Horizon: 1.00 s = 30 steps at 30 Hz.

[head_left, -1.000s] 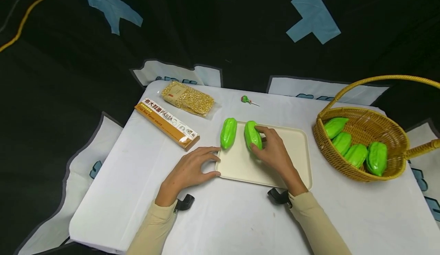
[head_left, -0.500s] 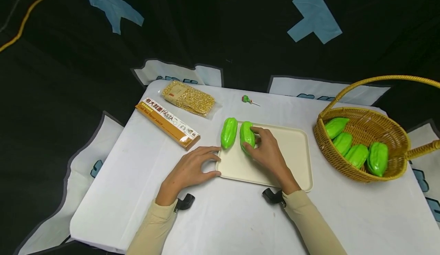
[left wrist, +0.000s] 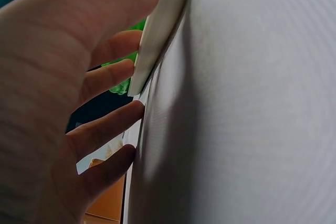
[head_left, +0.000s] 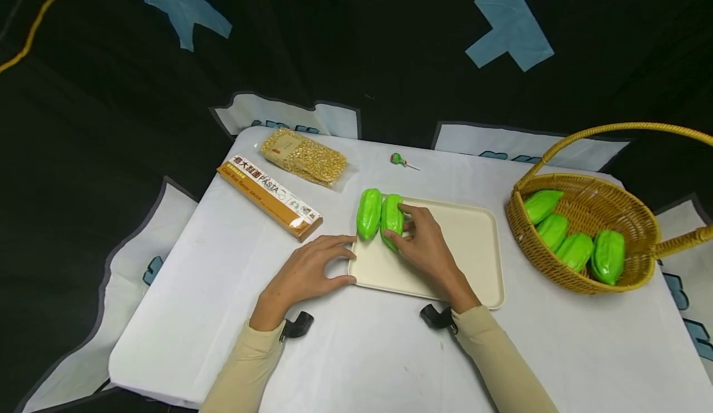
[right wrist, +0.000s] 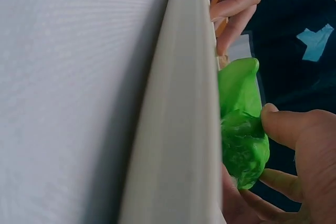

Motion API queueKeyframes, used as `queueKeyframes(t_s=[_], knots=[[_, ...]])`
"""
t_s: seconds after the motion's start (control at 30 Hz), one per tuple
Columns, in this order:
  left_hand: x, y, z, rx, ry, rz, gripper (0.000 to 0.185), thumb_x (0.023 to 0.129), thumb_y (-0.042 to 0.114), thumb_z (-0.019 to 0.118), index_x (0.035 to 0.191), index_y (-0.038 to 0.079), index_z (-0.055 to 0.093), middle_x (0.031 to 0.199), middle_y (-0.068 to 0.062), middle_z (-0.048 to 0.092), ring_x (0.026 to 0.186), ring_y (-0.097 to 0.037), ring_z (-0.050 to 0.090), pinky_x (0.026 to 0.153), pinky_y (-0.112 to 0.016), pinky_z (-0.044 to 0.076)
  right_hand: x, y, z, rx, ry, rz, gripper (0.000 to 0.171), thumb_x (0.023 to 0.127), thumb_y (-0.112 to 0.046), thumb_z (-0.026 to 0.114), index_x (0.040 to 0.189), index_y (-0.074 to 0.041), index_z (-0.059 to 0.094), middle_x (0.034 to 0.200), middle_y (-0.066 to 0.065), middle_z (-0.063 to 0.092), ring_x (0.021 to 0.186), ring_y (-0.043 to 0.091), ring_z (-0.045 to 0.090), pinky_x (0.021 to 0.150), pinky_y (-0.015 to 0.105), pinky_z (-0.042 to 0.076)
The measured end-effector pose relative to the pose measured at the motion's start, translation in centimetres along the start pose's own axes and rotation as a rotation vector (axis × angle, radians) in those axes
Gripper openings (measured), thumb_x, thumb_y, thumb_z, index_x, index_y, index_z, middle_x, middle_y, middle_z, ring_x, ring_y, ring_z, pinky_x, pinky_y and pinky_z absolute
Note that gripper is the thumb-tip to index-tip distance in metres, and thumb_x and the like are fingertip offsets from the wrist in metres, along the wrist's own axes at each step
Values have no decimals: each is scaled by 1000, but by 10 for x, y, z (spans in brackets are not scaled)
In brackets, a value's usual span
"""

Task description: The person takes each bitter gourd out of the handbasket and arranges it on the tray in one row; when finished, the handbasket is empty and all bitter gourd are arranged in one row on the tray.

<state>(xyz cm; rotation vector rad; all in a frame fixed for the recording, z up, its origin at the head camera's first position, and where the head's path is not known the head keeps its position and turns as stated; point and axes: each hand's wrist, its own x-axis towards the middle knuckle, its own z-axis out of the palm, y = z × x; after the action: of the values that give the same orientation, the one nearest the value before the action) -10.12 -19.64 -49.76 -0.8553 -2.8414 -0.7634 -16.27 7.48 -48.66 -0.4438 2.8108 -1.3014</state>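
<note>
Right hand (head_left: 426,244) pinches glossy green ridged fruit (head_left: 392,213) close beside matching fruit (head_left: 369,213), upper left of cream rectangular tray (head_left: 466,239), mid-frame. Left hand (head_left: 307,270), fingers extended, touches tray's left edge. Step: likely placement; next seems to call for gentle release.

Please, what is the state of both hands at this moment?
Left hand: open, touching the tray.
Right hand: holding a green fruit between thumb and fingers.

grips a glossy, ribbed green fruit (head_left: 392,212) from its right side, stretched away lengthwise at the left end of a flat, cream, round-cornered tray (head_left: 468,246), just beside a matching green fruit (head_left: 369,213).
</note>
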Motion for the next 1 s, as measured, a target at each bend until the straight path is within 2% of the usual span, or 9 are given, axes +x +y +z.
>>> queueKeyframes(t_s=[0.1,0.33,0.57,0.67,1.0], knots=[[1,0,1,0,-1,2,40,83,51,80,113,24,73,147,8,54,136,-14,50,112,-36,42,0,0,-1,-11,-5,2,70,90,-37,78,148,-11,48,134,14,53,99,21,66,76,30,59],[1,-1,2,-4,16,16,41,83,50,81,112,24,73,147,7,55,135,-15,51,112,-37,43,0,2,-9,-58,17,-27,67,92,-37,76,147,-11,49,128,16,57,96,24,62,74,35,55],[1,-2,3,-20,12,4,40,82,50,82,112,23,74,147,8,55,135,-14,51,112,-36,43,0,-1,-26,-69,25,-12,61,95,-38,71,146,-12,51,127,14,59,102,25,65,78,39,57],[2,-2,4,-21,13,5,41,83,51,81,111,23,74,148,8,54,134,-14,51,111,-35,43,0,-2,-38,-63,58,-21,56,96,-36,70,144,-11,53,129,14,59,104,26,66,78,39,60],[1,-4,5,-14,34,25,41,83,52,80,111,23,74,147,6,55,133,-17,53,109,-39,45,-3,-2,-84,-103,219,-92,43,98,-31,68,133,-7,62,111,11,67,97,25,68,75,42,62]])
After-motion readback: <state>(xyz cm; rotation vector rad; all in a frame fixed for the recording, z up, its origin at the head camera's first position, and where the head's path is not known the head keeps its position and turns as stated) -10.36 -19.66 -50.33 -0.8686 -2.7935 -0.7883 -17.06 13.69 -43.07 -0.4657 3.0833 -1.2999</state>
